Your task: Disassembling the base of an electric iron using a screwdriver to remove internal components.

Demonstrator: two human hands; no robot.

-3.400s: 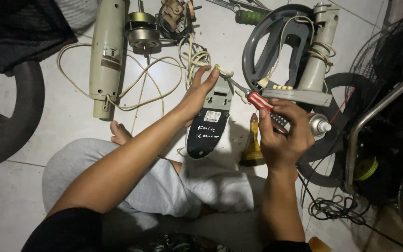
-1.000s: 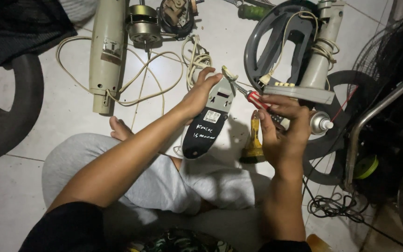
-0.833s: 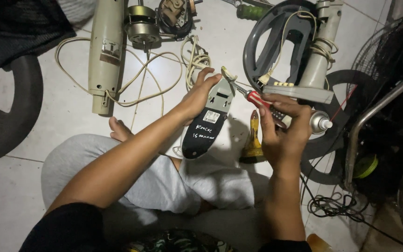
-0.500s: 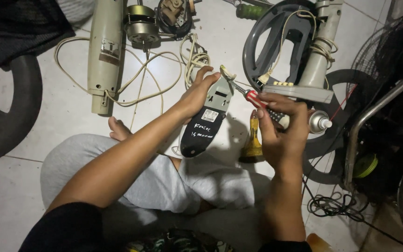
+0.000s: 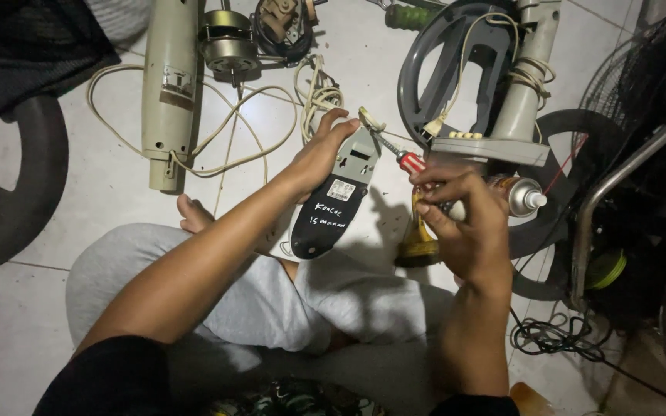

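I sit cross-legged on a white tiled floor. My left hand (image 5: 321,154) grips the upper end of a dark oval fan housing part (image 5: 333,208) with a grey panel and a white label, holding it tilted above my lap. My right hand (image 5: 460,223) is closed around the handle of a red-collared screwdriver (image 5: 406,159). Its metal tip points up and left into the top of the housing, next to a small cream cable loop.
A beige fan pole (image 5: 167,92), a motor (image 5: 229,46) and looped cream cable (image 5: 256,115) lie ahead on the left. A grey fan base with column (image 5: 495,85), a spray can (image 5: 522,196) and a yellow tool (image 5: 418,243) sit to the right. Wire fan guards (image 5: 657,100) crowd the right side.
The screwdriver has shifted slightly in my right hand and its tip stays at the top of the housing. My left hand keeps its grip; the housing has barely moved.
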